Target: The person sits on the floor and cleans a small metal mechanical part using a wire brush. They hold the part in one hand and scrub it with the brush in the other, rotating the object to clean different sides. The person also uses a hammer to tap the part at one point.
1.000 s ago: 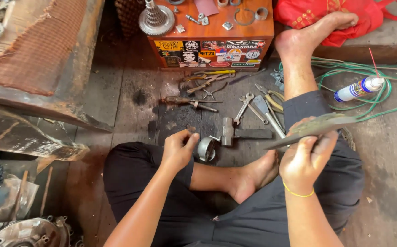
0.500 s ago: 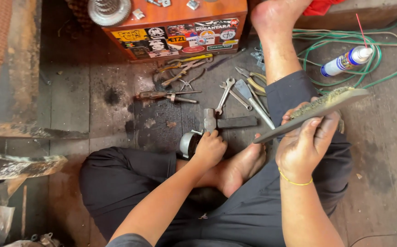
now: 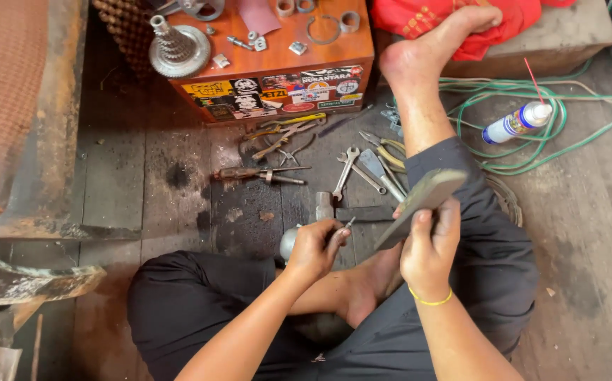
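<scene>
I sit cross-legged on a dirty wooden floor. My right hand (image 3: 429,250) grips a flat, worn metal plate (image 3: 419,204) by its lower edge and holds it tilted above my right knee. My left hand (image 3: 314,247) is closed on a small thin metal tool (image 3: 347,224), its tip poking out toward the plate. Just beyond my left hand lie a hammer (image 3: 341,210) and a round grey metal part (image 3: 288,243), partly hidden by that hand.
Wrenches (image 3: 348,166), pliers (image 3: 281,134) and a screwdriver (image 3: 256,173) lie scattered ahead. An orange sticker-covered box (image 3: 278,63) holds a gear and small parts. A spray can (image 3: 514,123) rests on green hose (image 3: 567,141) at right. A rusty metal slab (image 3: 24,120) is at left.
My left hand has lifted off the round part and hammer and now holds a small tool. My right hand has turned the plate and brought it lower, closer to the left hand.
</scene>
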